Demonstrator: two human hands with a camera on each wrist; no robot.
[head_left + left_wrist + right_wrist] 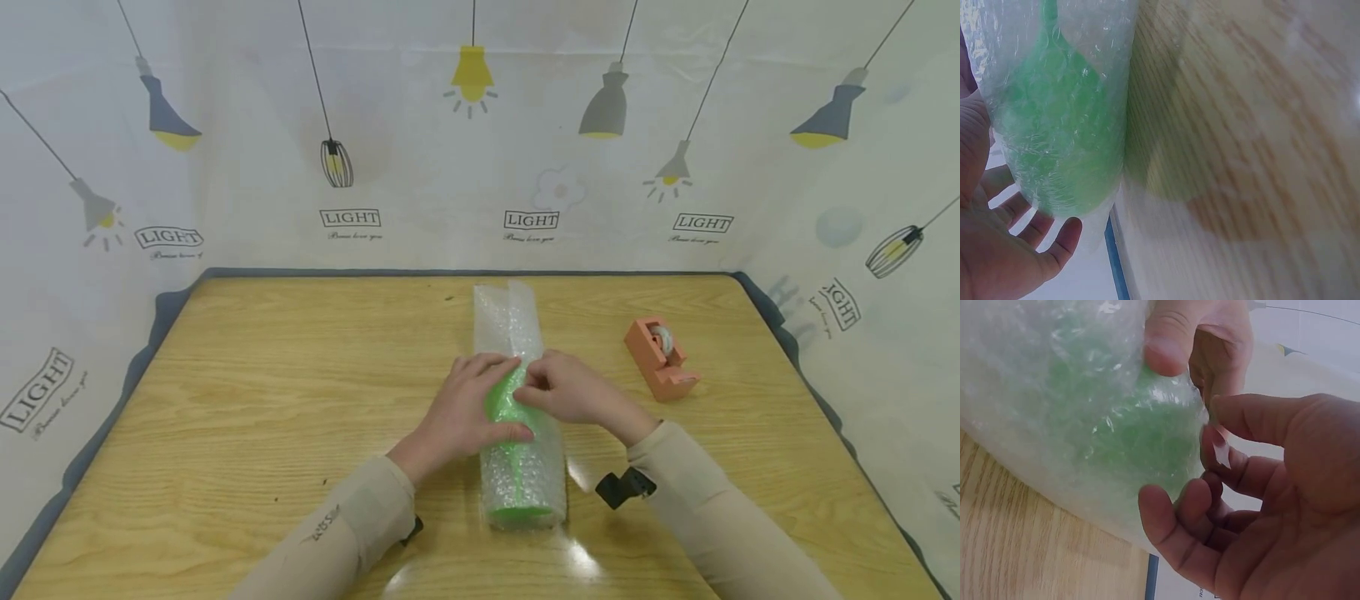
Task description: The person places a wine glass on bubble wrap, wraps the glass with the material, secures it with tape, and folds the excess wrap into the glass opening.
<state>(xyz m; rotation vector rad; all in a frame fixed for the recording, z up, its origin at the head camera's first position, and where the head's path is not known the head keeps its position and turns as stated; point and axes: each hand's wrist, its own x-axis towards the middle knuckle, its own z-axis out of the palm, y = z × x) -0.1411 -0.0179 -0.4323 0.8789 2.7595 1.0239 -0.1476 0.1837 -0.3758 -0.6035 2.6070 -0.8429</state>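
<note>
A green goblet-shaped item [1054,119], with a bowl and stem showing through, is rolled in bubble wrap [521,487]. The bundle lies lengthwise on the wooden table, with flattened wrap [491,317] extending past its far end. My left hand [468,408] rests across the bowl part from the left, thumb and fingers spread; in the left wrist view some fingertips hang free beside the wrap. On the other side, my right hand [566,387] pinches a small strip of clear tape [1221,454] between thumb and forefinger, right at the wrap's surface.
An orange tape dispenser [652,367] holding a roll of tape [662,339] stands to the right of the bundle. The wooden table [300,375] has a dark edge, and a lamp-printed white cloth [420,150] hangs around its back and sides.
</note>
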